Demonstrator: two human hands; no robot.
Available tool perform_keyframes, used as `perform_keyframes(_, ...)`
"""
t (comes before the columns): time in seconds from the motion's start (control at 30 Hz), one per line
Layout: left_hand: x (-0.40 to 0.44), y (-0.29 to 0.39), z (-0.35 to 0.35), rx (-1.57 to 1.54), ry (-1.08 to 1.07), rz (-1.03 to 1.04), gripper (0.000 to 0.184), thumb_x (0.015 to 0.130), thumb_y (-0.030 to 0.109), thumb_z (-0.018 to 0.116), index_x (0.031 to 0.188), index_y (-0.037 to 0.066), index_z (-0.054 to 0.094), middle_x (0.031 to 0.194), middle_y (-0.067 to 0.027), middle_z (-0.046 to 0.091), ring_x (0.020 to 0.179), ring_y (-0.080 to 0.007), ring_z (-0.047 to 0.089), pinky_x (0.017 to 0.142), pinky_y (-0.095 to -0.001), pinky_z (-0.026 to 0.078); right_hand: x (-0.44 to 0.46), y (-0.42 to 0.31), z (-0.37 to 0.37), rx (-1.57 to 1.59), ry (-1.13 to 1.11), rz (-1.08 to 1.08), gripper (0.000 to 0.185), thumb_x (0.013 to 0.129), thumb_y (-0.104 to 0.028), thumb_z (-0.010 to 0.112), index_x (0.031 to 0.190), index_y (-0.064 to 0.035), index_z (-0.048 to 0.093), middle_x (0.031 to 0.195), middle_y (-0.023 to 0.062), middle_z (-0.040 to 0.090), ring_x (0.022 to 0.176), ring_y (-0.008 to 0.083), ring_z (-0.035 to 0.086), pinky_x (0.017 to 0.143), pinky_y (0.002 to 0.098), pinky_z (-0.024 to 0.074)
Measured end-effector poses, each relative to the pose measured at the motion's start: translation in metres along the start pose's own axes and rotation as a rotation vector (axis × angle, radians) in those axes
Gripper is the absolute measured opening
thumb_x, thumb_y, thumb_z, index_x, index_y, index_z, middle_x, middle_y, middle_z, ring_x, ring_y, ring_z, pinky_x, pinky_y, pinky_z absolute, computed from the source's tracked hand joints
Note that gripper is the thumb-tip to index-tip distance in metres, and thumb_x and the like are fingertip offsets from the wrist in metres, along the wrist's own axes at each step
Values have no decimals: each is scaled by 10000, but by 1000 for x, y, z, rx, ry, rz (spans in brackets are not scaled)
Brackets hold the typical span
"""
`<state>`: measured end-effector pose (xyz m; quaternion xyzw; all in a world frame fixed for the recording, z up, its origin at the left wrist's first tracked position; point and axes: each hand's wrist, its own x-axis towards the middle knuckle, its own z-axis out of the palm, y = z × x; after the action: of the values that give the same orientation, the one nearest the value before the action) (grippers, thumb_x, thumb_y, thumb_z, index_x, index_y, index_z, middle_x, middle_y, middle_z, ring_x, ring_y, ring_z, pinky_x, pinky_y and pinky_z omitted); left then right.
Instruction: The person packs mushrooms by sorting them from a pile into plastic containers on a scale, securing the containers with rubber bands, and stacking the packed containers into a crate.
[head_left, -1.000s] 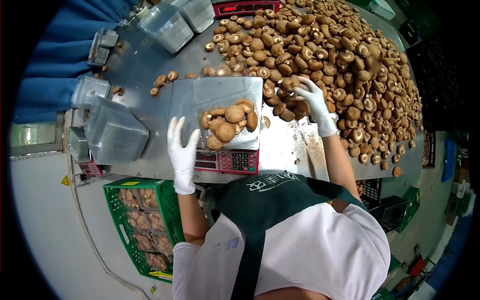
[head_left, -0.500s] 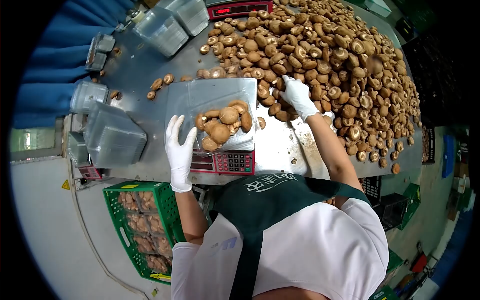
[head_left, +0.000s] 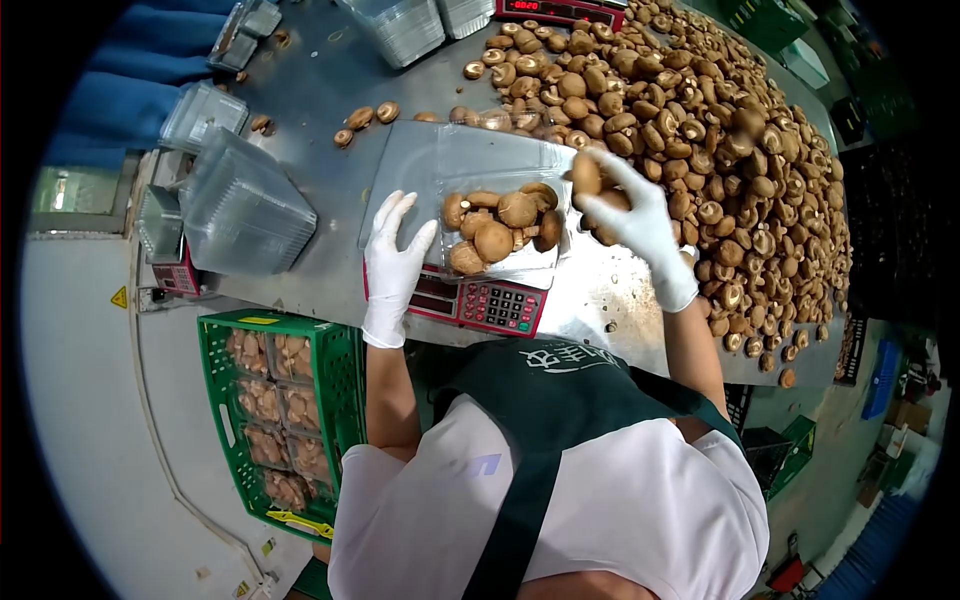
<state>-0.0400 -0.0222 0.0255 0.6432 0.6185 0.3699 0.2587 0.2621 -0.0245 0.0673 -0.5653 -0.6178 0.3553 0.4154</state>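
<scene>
My gloved right hand (head_left: 645, 225) is closed around a brown mushroom (head_left: 586, 176), held between thumb and fingers just right of the scale. More mushrooms show by its palm; whether they are held or lie behind is unclear. On the scale's metal plate (head_left: 405, 150) sits a clear plastic tray (head_left: 510, 272), with several mushrooms (head_left: 493, 241) gathered in it. My gloved left hand (head_left: 397, 268) is at the tray's left side, fingers spread and nothing in them. Below the tray shows the scale's red keypad panel (head_left: 500, 306).
A large mushroom heap (head_left: 740, 190) covers the table's right side. Stacked clear trays (head_left: 250, 205) stand at the left, with another stack (head_left: 400, 30) at the back. A second red scale (head_left: 560, 12) is behind. A green crate (head_left: 345, 390) of filled packs sits below the table edge.
My right hand has come back from the heap towards the tray, now with a mushroom in its grip. My left hand stays beside the tray. The whole view has shifted.
</scene>
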Motion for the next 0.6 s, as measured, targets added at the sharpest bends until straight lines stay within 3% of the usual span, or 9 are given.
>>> perform_keyframes(0.07, 4, 4, 5, 19, -1, 104, 440, 782, 180, 726, 1185, 63, 596, 1293, -144, 526, 1185, -290, 511, 996, -362, 409, -4, 1, 29, -245, 1, -302, 553, 770, -238, 718, 1277, -114, 534, 1146, 128, 629, 934, 222, 650, 830, 342, 530)
perform_keyframes(0.13, 6, 5, 8, -8, 6, 137, 438, 780, 187, 731, 1175, 54, 600, 1276, -158, 531, 1170, -300, 520, 984, -364, 421, -11, -14, 59, -529, -89, -284, 576, 781, -280, 687, 1301, -125, 496, 1174, 153, 594, 996, 317, 600, 800, 393, 535)
perform_keyframes(0.2, 6, 5, 10, -62, -13, 172, 436, 777, 185, 734, 1167, 42, 603, 1264, -170, 534, 1161, -305, 523, 979, -367, 424, -15, -6, 85, -781, -109, -412, 655, 773, -356, 685, 1310, -57, 458, 1285, 197, 501, 1107, 381, 482, 893, 431, 445)
perform_keyframes(0.27, 5, 2, 7, -49, -3, 188, 433, 776, 187, 737, 1159, 31, 607, 1259, -175, 535, 1152, -308, 528, 974, -368, 427, -21, -4, 86, -723, -67, -420, 675, 771, -389, 685, 1299, -35, 458, 1319, 199, 467, 1119, 377, 479, 948, 440, 388)
perform_keyframes(0.37, 2, -3, -1, -88, 3, 157, 431, 778, 184, 736, 1160, 29, 608, 1261, -169, 536, 1147, -299, 534, 971, -363, 429, -29, 4, 70, -597, 12, -344, 663, 774, -408, 687, 1286, -42, 478, 1340, 199, 449, 1151, 364, 466, 961, 450, 377)
perform_keyframes(0.53, 7, -20, -18, -83, 65, 69, 421, 779, 177, 731, 1161, 44, 612, 1251, -152, 555, 1133, -282, 548, 966, -354, 432, -47, 27, 37, -372, 189, -184, 446, 783, -150, 707, 1200, -62, 575, 1240, 136, 574, 1110, 298, 531, 953, 375, 420)
perform_keyframes(0.6, 13, -25, -25, -34, 110, 80, 422, 782, 206, 727, 1160, 57, 616, 1252, -152, 561, 1140, -284, 548, 963, -357, 434, -52, 30, 30, -378, 249, -124, 363, 786, -103, 704, 1137, -66, 624, 1115, 119, 643, 1034, 260, 595, 894, 337, 472)
